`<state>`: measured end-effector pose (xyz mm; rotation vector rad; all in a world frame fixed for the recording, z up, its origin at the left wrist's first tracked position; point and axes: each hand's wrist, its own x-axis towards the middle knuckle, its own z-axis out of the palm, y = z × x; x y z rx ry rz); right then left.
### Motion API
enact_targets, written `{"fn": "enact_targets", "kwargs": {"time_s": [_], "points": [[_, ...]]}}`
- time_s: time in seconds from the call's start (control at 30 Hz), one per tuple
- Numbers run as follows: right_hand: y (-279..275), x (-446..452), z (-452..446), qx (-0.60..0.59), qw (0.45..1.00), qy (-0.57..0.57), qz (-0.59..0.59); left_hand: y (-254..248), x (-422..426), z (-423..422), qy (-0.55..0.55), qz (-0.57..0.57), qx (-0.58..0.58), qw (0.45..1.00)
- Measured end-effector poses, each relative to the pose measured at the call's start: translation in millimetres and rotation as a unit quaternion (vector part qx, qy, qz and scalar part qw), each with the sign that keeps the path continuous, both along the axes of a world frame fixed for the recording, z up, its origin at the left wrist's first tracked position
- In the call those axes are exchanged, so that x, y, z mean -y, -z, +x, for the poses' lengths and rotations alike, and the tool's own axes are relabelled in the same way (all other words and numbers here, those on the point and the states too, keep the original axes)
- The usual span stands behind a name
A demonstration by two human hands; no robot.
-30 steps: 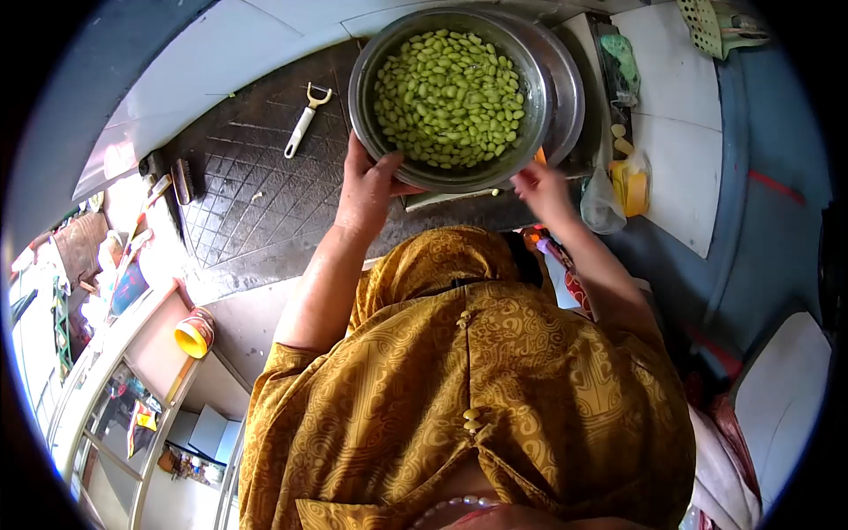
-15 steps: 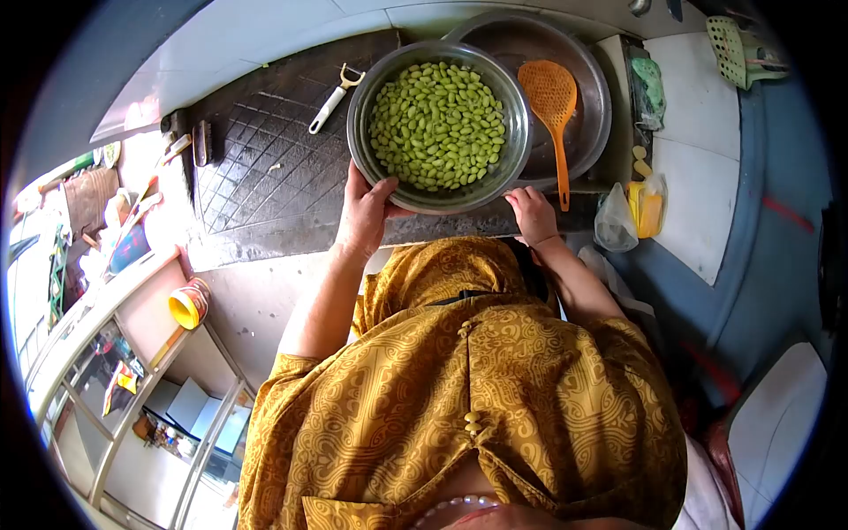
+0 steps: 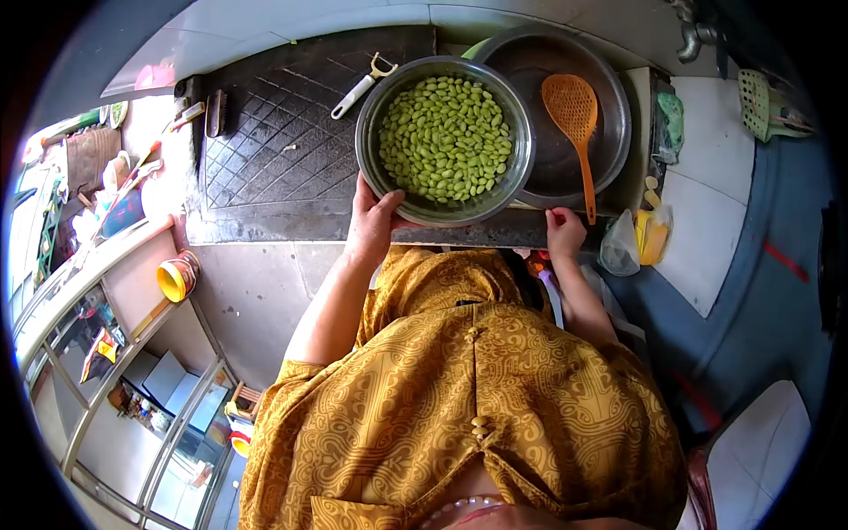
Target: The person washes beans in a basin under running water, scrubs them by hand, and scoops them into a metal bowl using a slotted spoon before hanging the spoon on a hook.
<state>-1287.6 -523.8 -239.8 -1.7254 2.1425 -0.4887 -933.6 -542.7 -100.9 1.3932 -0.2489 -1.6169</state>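
Note:
A metal bowl (image 3: 367, 168) filled with shelled green beans (image 3: 446, 137) rests on the dark counter. My left hand (image 3: 371, 216) grips its near left rim, thumb on top and fingers underneath. My right hand (image 3: 565, 231) is apart from the bowl, at the counter's front edge below a wide metal basin (image 3: 614, 168). Its fingers are curled together, and I cannot see whether anything is in them. Inside the basin lies an orange slotted skimmer (image 3: 572, 106), its handle reaching over the near rim, just right of my right hand and not held.
A white-handled peeler (image 3: 356, 94) lies left of the bowl on the grooved counter (image 3: 274, 150). A brush (image 3: 215, 113) sits at the far left. On the right are plastic bags (image 3: 652, 237), green netting (image 3: 671, 124), a perforated green utensil (image 3: 755, 104) and a tap (image 3: 693, 37).
My right hand has moved from the bowl's near right rim to the right, towards the skimmer's handle. My left hand keeps its grip on the bowl. The camera view has shifted slightly.

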Motion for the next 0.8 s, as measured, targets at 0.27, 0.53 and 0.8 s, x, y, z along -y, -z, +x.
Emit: {"fn": "enact_targets", "kwargs": {"time_s": [0.27, 0.53, 0.8], "points": [[9.4, 2.1, -13.5, -0.033, 0.993, 0.076, 0.087, 11.3, 4.3, 57.4, 0.032, -0.002, 0.004, 0.999], [-183.0, 113.6, 193.8, 0.237, 0.945, -0.152, -0.165, 18.8, 0.7, 113.1, -0.011, -0.006, 0.012, 1.0], [-129.5, 230.2, 375.6, 0.477, 0.838, -0.252, 0.08, 39.2, -23.8, 177.0, -0.069, 0.026, 0.034, 0.997]]}}
